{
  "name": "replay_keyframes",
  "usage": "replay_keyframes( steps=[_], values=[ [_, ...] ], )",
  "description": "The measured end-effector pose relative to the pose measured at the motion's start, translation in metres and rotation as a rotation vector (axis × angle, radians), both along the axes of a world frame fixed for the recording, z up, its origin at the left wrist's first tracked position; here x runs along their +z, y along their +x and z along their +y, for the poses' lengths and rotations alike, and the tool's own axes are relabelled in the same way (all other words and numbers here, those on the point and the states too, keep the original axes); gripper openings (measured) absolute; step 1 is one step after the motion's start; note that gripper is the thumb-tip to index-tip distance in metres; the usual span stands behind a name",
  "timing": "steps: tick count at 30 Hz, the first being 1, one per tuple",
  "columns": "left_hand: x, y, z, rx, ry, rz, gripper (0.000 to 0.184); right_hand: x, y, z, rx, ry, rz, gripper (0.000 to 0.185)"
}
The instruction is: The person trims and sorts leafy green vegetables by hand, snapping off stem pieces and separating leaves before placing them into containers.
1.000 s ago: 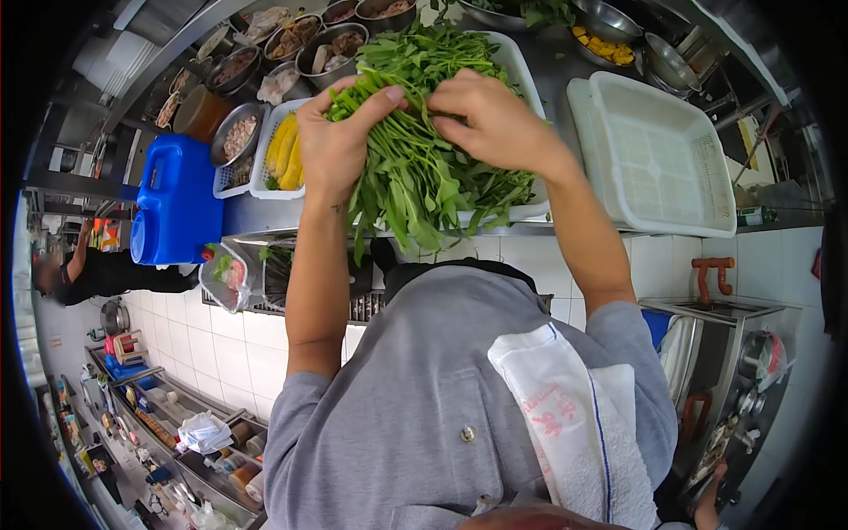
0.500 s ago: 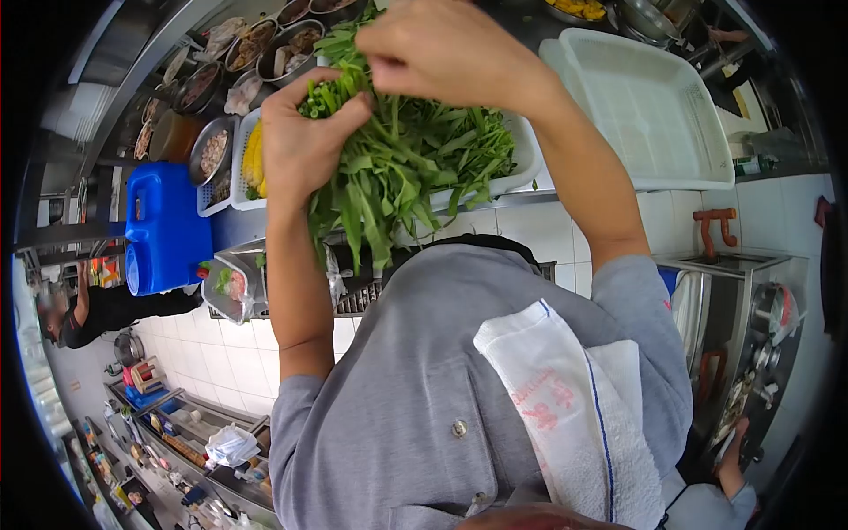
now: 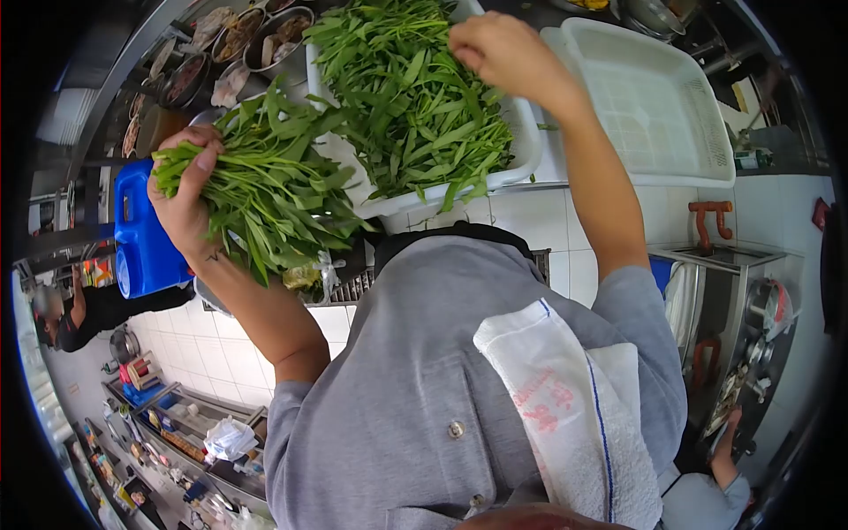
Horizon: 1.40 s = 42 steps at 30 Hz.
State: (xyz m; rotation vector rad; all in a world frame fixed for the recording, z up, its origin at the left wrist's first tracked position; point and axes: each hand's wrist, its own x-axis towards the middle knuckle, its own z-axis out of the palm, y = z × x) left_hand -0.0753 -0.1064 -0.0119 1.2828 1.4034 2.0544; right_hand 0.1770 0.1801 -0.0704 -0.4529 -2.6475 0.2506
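My left hand (image 3: 187, 181) is wrapped round the stems of a bunch of leafy greens (image 3: 283, 190), whose leaves hang to the right, left of a white tray (image 3: 527, 146). More loose greens (image 3: 406, 97) fill that tray. Over the tray's upper right edge is my right hand (image 3: 505, 55), its fingers curled together beside the leaves. Whatever may be between those fingertips is hidden.
A white basket (image 3: 658, 106) stands to the right of the tray. A blue jug (image 3: 141, 234) is at the left. Metal bowls of food (image 3: 281, 42) line the upper left. One person in black (image 3: 97, 316) is at the far left, another person in grey (image 3: 707, 503) at the lower right.
My left hand has moved left with the bunch, away from the tray. My right hand, earlier at the bunch, has moved right, over the tray's edge. More of the tray's greens now show.
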Motion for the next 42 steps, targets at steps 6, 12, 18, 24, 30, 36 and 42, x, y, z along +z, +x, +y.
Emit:
replay_keyframes(
  steps=[6, 12, 18, 24, 30, 36, 42],
  values=[
    [-0.007, 0.001, 0.002, -0.034, 0.032, -0.03, 0.02, -0.029, -0.018, -0.058, 0.138, 0.163, -0.145, 0.032],
    [-0.011, -0.002, -0.008, 0.004, -0.002, 0.049, 0.017, 0.002, -0.02, -0.029, 0.227, 0.054, 0.005, 0.039],
    [-0.009, 0.014, -0.005, 0.142, -0.095, -0.009, 0.017, -0.004, -0.034, -0.017, 0.213, -0.012, 0.116, 0.035],
    [-0.015, 0.019, -0.01, 0.283, -0.312, 0.043, 0.015, 0.024, -0.011, -0.033, 0.087, -0.071, 0.495, 0.012],
    [-0.017, 0.039, -0.009, 0.287, -0.463, 0.225, 0.016, 0.004, 0.059, -0.03, -0.104, -0.563, -0.192, 0.014],
    [-0.027, 0.042, 0.007, 0.209, -0.464, 0.218, 0.015, -0.008, 0.023, -0.07, 0.022, -0.46, 0.192, 0.014],
    [-0.023, 0.041, 0.005, 0.186, -0.44, 0.219, 0.015, -0.017, -0.026, -0.093, 0.108, -0.107, -0.026, 0.015]
  ],
)
